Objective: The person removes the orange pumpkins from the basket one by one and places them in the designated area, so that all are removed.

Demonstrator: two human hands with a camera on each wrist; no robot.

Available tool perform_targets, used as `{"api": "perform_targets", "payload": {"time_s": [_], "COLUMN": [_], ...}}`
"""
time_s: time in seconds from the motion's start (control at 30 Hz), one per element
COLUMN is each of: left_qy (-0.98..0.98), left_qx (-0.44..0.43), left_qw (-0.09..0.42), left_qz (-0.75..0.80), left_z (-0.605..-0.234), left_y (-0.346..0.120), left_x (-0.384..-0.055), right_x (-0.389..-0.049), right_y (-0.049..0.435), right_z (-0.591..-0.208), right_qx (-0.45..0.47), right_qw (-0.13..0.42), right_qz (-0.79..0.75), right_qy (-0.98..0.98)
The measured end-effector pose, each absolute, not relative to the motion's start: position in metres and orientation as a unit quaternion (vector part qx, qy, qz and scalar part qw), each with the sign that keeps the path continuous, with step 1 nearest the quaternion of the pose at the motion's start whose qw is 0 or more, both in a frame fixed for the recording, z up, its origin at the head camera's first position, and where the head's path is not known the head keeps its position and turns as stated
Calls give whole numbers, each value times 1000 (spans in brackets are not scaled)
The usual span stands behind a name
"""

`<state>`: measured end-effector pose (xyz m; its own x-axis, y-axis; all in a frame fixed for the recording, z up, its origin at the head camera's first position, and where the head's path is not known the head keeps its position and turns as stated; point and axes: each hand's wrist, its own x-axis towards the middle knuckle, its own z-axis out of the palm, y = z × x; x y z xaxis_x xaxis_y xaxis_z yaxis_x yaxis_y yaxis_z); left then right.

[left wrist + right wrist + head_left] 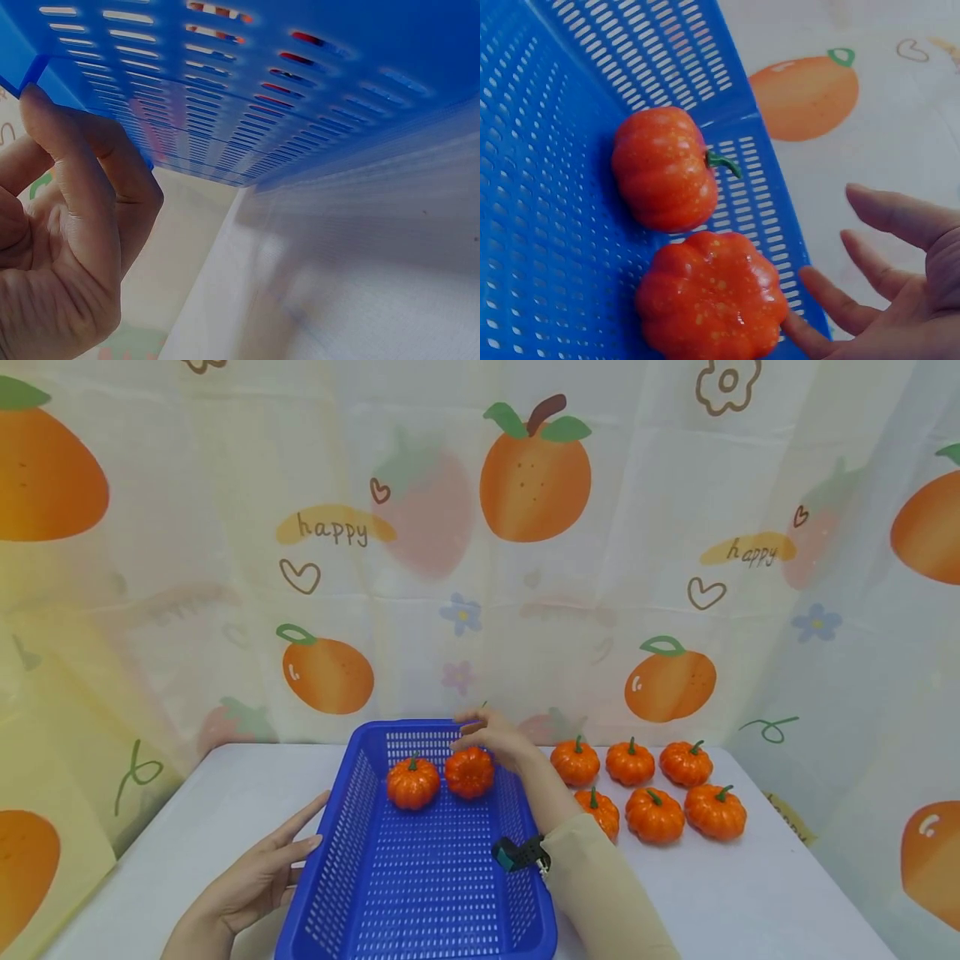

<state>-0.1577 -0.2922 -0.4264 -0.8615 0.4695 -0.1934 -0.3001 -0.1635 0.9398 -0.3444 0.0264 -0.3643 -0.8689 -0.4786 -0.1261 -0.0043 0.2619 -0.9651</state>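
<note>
A blue plastic basket (435,868) with slotted walls sits on the table. Inside, near its far wall, one small orange pumpkin (413,783) stands with its green stem up. Beside it another pumpkin (469,772) lies tipped, its stem hidden and its ribbed orange face toward the camera. My right hand (498,739) is over the basket's far right corner, close to the tipped pumpkin. Its fingers (885,217) are spread, and none wraps round the pumpkin. My left hand (258,877) touches the basket's left outer side with its fingertips, the fingers loosely extended.
Right of the basket, several more orange pumpkins (655,816) stand in two rows on the white table (795,893); my right forearm partly covers one. A fruit-printed curtain (540,610) hangs behind the table. A dark band (521,854) is on my right wrist.
</note>
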Motion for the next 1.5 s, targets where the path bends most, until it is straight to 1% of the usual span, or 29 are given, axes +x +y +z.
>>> {"api": "perform_targets", "payload": {"time_s": [0.1,0.23,0.6,0.77,0.83,1.03,1.23,1.33,1.5], "left_qy": [595,598,592,592,593,603,613,612,599], "left_qx": [69,65,80,81,79,65,48,45,62], "left_qw": [254,252,254,254,255,252,247,246,251], "left_qz": [759,758,761,761,760,754,749,750,757], "left_z": [-427,-428,-426,-426,-426,-426,-426,-425,-425], "left_y": [-293,-293,-292,-292,-292,-292,-291,-291,-291], "left_x": [-158,-158,-158,-158,-158,-158,-158,-158,-158], "right_x": [-345,-346,-339,-336,-336,-334,-337,-339,-339], "right_y": [27,27,26,26,26,24,24,24,23], "right_z": [-369,-375,-377,-376,-377,-377,-377,-375,-370], "right_qx": [-159,-194,-281,-260,-245,-221,-221,-212,-164], "right_qw": [223,233,236,273,280,266,231,220,212], "right_qz": [-574,-517,-348,-338,-342,-350,-371,-401,-475], "right_qy": [772,801,863,862,863,870,872,864,839]}}
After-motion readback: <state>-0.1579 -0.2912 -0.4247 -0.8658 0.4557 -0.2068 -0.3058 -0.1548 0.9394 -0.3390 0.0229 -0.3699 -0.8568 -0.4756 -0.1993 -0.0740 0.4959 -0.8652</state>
